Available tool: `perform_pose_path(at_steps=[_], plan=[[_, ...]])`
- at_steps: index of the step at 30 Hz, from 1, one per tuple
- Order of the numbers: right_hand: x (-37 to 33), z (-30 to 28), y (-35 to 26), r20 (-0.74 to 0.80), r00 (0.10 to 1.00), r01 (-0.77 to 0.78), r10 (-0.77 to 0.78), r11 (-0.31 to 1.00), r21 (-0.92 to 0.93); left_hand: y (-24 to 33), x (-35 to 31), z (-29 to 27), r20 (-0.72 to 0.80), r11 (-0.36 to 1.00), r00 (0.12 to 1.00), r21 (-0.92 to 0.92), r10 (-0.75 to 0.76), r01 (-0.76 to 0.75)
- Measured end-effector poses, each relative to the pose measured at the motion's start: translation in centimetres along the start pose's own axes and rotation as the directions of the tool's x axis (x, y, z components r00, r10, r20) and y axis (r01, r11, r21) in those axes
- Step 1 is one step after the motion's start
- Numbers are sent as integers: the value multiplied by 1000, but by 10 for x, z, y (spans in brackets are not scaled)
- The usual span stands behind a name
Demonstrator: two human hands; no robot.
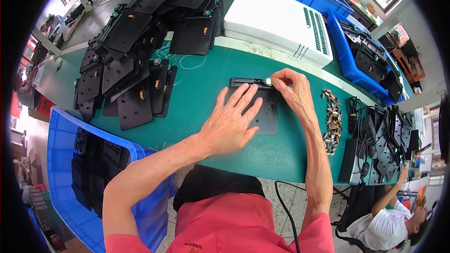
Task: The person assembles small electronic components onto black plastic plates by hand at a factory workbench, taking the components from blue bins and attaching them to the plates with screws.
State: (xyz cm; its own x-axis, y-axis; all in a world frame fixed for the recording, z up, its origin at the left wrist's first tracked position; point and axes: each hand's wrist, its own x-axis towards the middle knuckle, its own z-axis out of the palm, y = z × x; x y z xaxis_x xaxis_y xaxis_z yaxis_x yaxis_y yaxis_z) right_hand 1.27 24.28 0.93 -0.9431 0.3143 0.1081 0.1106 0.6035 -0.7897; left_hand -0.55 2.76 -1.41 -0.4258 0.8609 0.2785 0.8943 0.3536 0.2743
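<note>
The left hand (232, 124) lies flat, fingers spread, on the near left part of the flat black rectangular plastic plate (262, 107) resting on the green table top (197, 93). The plate's long axis runs away from the person. At its far edge the right hand (293, 89) pinches, apparently thumb against forefinger, the small round green-and-silver knob (267, 81); the right hand is nearer.

A flat panel (262, 112) lies on the table (197, 126), stacked panels (136, 61) left, small clips (333, 119) right.
</note>
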Motion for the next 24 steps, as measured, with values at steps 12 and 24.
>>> perform_pose_path(at_steps=[12, 24], plan=[[0, -4, 5, 67, 988, 143, -143, 990, -1, 1, 0, 0, -8, 1000, 1000, 18, 13, -13], [-2, -2, 1, 69, 983, 173, -169, 983, -54, 0, -1, 0, 5, 1000, 1000, 16, 2, -2]])
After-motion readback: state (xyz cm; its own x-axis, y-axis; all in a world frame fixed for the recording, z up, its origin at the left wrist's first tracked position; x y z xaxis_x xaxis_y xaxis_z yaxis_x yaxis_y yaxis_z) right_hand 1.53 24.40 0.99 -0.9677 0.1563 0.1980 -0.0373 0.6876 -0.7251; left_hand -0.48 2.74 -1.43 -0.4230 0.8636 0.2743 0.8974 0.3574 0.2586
